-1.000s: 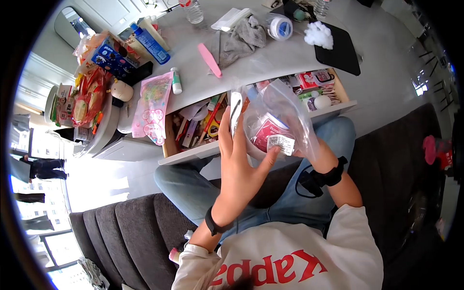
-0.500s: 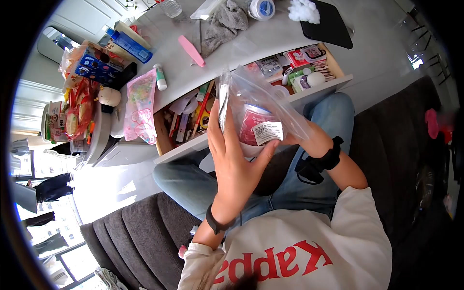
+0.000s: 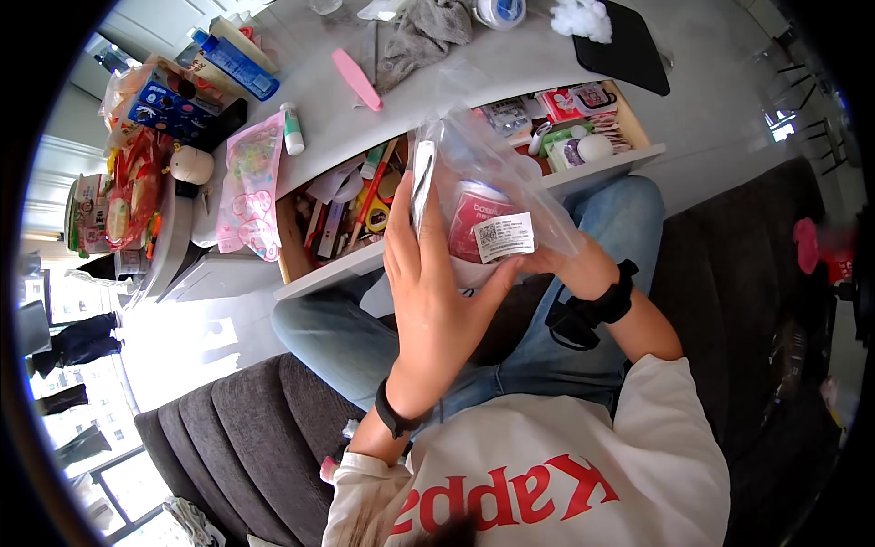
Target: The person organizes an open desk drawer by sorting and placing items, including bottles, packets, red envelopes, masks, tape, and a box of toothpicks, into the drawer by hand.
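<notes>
Above my lap, a clear plastic bag (image 3: 515, 173) is held between my two hands. Inside it sit a pink packet (image 3: 467, 223) and a white label (image 3: 507, 239) with a square code. My left hand (image 3: 428, 283) wraps the bag's left side, thumb under the label, and a narrow white and silver packet (image 3: 423, 182) stands between its fingers. On the other side, my right hand (image 3: 579, 266) grips the bag's lower right edge; its fingertips are partly hidden behind the plastic.
Just beyond my hands, an open drawer (image 3: 333, 278) holds scissors, pens and small boxes. On the desk lie a pink flat tool (image 3: 355, 80), a grey cloth (image 3: 424, 41), a black mat (image 3: 624, 50), a small bottle (image 3: 292, 129) and a pink printed pouch (image 3: 251, 187).
The view has shifted slightly, so the desk and drawer sit a little further left and up. Both hands keep their hold on the bag, with its contents nearly unchanged.
</notes>
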A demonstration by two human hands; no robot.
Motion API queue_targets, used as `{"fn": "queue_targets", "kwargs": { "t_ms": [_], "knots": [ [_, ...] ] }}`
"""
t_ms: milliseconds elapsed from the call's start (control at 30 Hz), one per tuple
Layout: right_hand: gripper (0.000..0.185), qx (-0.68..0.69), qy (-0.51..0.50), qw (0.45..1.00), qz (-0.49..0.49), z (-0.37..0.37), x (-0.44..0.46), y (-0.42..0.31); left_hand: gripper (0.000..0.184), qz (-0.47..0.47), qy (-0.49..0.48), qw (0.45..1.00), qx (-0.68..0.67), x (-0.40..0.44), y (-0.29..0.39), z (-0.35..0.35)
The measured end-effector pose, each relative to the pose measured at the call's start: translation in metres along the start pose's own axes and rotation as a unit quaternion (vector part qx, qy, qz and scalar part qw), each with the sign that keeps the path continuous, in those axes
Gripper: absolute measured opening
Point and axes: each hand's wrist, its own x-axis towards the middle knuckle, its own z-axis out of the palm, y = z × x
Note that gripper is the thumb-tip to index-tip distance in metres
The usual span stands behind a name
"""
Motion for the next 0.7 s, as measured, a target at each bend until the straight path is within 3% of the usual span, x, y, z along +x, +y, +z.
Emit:
{"fn": "queue_targets", "kwargs": {
  "t_ms": [200, 300, 500, 600, 700],
  "knots": [
    [0.057, 0.184, 0.046, 0.978, 0.091, -0.004, 0.002, 0.005, 0.088, 0.001, -0.007, 1.000, -0.007, 0.002, -0.004, 0.002],
    [0.058, 0.197, 0.060, 0.969, 0.135, -0.005, 0.000, -0.001, 0.087, 0.000, -0.023, 1.000, -0.009, 0.003, -0.010, 0.004],
    [0.062, -0.025, 0.116, 0.960, 0.254, -0.028, -0.016, 0.005, 0.083, -0.065, -0.227, 0.970, -0.061, -0.003, -0.048, -0.008],
    [0.063, -0.112, 0.193, 0.960, 0.171, -0.049, -0.034, -0.016, 0.073, -0.085, -0.239, 0.965, -0.073, -0.001, -0.072, -0.021],
    [0.067, -0.404, 0.247, 0.878, 0.071, -0.063, -0.017, -0.051, 0.064, -0.134, -0.191, 0.970, -0.073, 0.008, -0.085, -0.024]
  ]
}}
